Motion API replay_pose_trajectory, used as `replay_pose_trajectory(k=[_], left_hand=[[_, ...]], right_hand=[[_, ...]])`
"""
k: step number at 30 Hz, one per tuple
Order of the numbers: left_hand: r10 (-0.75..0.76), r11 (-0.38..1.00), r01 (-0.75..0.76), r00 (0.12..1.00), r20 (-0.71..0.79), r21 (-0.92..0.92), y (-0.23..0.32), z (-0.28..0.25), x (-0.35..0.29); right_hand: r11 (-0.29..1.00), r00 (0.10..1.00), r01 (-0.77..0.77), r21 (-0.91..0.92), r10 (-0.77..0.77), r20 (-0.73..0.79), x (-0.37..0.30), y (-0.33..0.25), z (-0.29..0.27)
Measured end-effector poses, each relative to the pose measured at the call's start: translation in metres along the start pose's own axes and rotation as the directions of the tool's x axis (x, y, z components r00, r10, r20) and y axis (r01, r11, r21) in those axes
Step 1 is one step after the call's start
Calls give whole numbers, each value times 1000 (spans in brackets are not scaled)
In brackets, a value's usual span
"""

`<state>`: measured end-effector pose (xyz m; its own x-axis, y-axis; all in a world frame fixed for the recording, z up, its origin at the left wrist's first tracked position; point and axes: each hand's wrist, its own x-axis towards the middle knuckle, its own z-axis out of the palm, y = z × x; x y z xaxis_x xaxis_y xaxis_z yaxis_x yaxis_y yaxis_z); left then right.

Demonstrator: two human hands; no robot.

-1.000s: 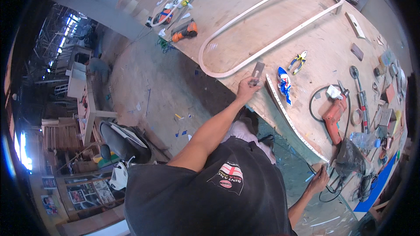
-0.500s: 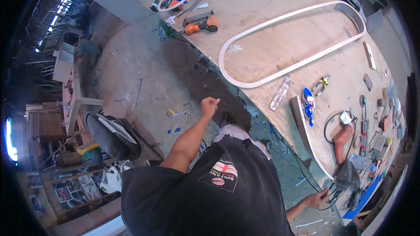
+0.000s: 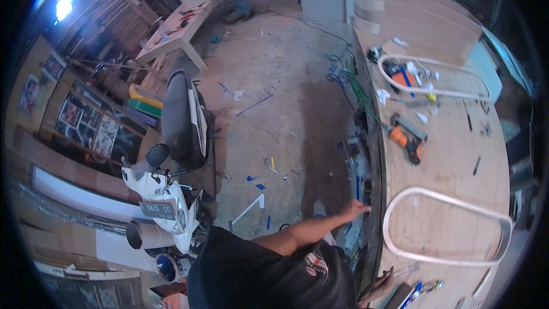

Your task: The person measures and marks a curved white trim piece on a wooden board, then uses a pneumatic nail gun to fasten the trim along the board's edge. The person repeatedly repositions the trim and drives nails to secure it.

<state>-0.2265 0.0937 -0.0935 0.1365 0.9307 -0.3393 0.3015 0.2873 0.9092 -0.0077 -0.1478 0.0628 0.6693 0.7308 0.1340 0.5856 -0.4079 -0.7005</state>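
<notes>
Left hand (image 3: 357, 210): stretched out just beside the table edge, fingers loose and partly extended, nothing seen in them; grip released, as far as shows. Arm held away from the body, perhaps for balance.

Right hand (image 3: 377, 287): low at the table edge, blurred; whether it grasps anything cannot be told. Nearest to it, a dark strip (image 3: 397, 296), cut off by the picture's lower rim.

Oval frame, pale (image 3: 387, 226): on the table (image 3: 452, 166), its rounded end toward the left hand and apart from it. Set down on its edge, probably because the flat top supports the whole loop.

Blue and white packet (image 3: 413, 294): beside the strip, likely left there for easy reach; pliers (image 3: 437, 286) next to it.

Orange and black power tool (image 3: 413, 147): lying near the table edge, beyond the oval frame. A green cord (image 3: 359, 94) hangs over the edge close by, presumably to leave the top free; whether the two join is unclear.

Second rounded frame, pale (image 3: 382, 71): farther along, small items lying inside its loop.

Marker, dark (image 3: 476, 165): between the two frames, probably within arm's reach.

Scooter (image 3: 183, 120): on the floor at left, seemingly parked well apart from the table to leave a walkway
</notes>
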Motion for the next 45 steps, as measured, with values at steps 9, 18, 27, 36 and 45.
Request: replay_pose_trajectory(k=[9,18,27,36,45], left_hand=[[43,996,-19,956,-291,86,-51,-28,14],[-283,901,427,706,-649,72,-131,-188,-56],[-251,833,543,538,-805,103,-139,-215,-146],[-268,941,336,676,-686,-35,-117,-169,-86],[-185,980,129,863,-471,-149,-86,-121,-66]], right_hand=[[575,897,-430,696,364,253,67,141,89],[950,946,291,112,-304,113,122,-5,61],[935,948,253,247,-291,129,160,4,66],[924,908,317,212,-360,212,175,-5,83],[869,934,237,434,-328,145,165,8,58]])
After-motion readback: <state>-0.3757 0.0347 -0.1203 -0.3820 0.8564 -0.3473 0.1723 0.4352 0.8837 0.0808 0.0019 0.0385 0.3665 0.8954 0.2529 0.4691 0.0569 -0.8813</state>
